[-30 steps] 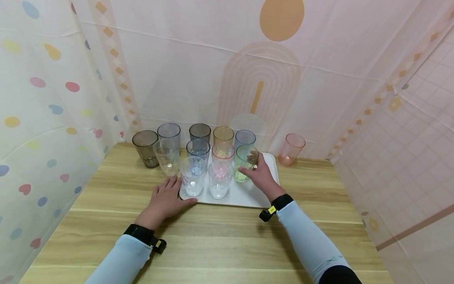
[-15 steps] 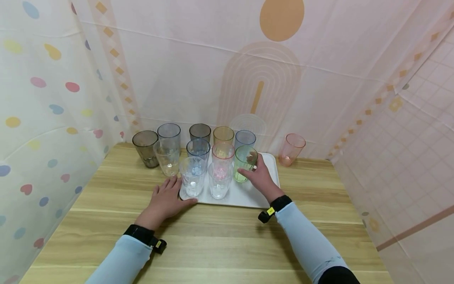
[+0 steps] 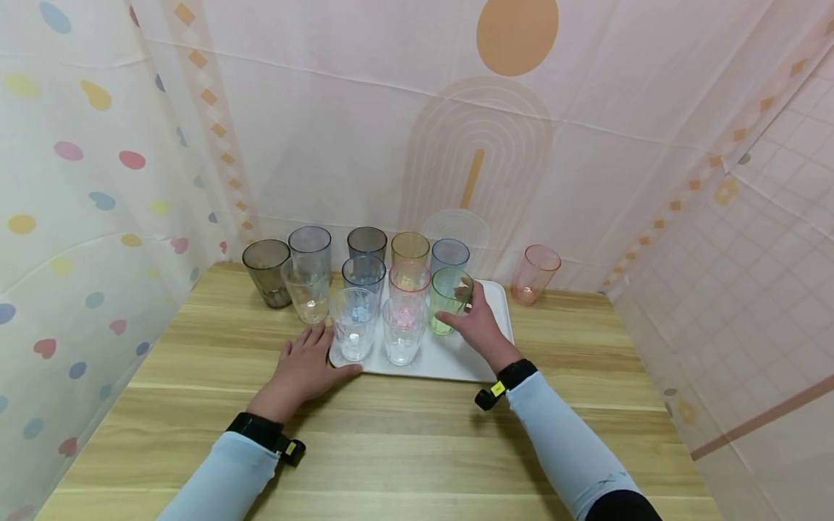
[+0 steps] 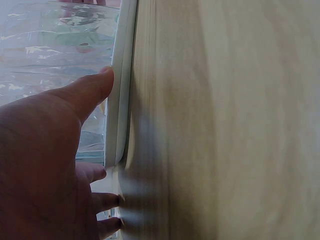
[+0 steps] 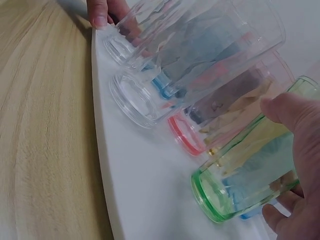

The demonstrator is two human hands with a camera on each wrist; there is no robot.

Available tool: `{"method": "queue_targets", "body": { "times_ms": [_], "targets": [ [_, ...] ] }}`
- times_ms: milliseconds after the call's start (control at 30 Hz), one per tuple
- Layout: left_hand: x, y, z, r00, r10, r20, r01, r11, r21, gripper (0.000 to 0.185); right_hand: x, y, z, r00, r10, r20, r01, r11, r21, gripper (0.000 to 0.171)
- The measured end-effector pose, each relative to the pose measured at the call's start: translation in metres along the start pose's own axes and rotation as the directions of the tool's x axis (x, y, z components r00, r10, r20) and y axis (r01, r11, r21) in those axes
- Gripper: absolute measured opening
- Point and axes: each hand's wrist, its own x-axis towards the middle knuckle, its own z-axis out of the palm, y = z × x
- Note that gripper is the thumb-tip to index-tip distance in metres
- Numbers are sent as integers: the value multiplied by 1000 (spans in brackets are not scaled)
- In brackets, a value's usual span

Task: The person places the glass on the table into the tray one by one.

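Note:
My right hand [image 3: 483, 331] grips a green-tinted ribbed glass [image 3: 444, 307], thumb on the near side and fingers round the far right. The glass stands upright at the white tray [image 3: 465, 365], right of a pink-rimmed glass [image 3: 409, 278]; its green base [image 5: 212, 200] sits close over the tray in the right wrist view. At the tray's front left corner rests my left hand [image 3: 301, 370], its thumb [image 4: 95, 85] along the front rim and its fingers extended by the left side. Two clear glasses [image 3: 355, 325] stand at the tray's front, with blue, amber and smoky ones behind.
Left of the tray stand a dark smoky glass [image 3: 267, 273], a grey glass [image 3: 310, 242] and a clear glass [image 3: 306, 293]. A pink glass [image 3: 536, 275] is on the wooden table [image 3: 404, 449] to the right. Printed curtains [image 3: 326, 130] rise behind and beside the table.
My right hand and the green glass have shifted very slightly left and down since a second ago, then stayed put. The left hand and other glasses have not moved.

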Motion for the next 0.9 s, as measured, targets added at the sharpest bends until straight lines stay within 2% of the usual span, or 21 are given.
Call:
{"method": "queue_targets", "body": {
  "times_ms": [133, 200, 267, 367, 433, 567, 633, 700, 800, 900],
  "targets": [
    [0, 0, 0, 1000, 0, 4, 0, 1000, -2, 118, -4, 2, -9, 1000, -28, -1, 28, 1000, -2, 104],
    [0, 0, 0, 1000, 1, 5, -1, 1000, -1, 117, -7, 5, -17, 998, -54, -21, 55, 998, 17, 101],
    [0, 1, 0, 1000, 1, 6, -1, 1000, -2, 117, -11, 8, -26, 996, -67, -63, 69, 997, 33, 93],
    [1, 1, 0, 1000, 1, 5, -1, 1000, -1, 117, -14, 17, -43, 982, -53, -181, 69, 994, 80, 78],
    [2, 2, -1, 1000, 1, 5, -1, 1000, -1, 118, -14, 25, -56, 959, -19, -284, 51, 993, 105, 73],
    [2, 2, -1, 1000, 0, 9, 0, 1000, 11, 118, -9, 45, -82, 882, 43, -469, 11, 994, 113, 72],
    [2, 2, -1, 1000, -2, 13, 2, 1000, 15, 119, -3, 55, -93, 849, 57, -526, -1, 994, 106, 75],
    [1, 2, -1, 1000, -3, 16, 3, 1000, 16, 119, 3, 62, -102, 832, 65, -552, -26, 997, 78, 80],
    [2, 2, -1, 1000, -4, 20, 4, 1000, 13, 119, 13, 70, -113, 839, 68, -540, -41, 997, 63, 89],
    [2, 2, 0, 1000, -4, 22, 3, 1000, 12, 119, 24, 75, -120, 868, 60, -493, -44, 998, 44, 95]
  ]
}}
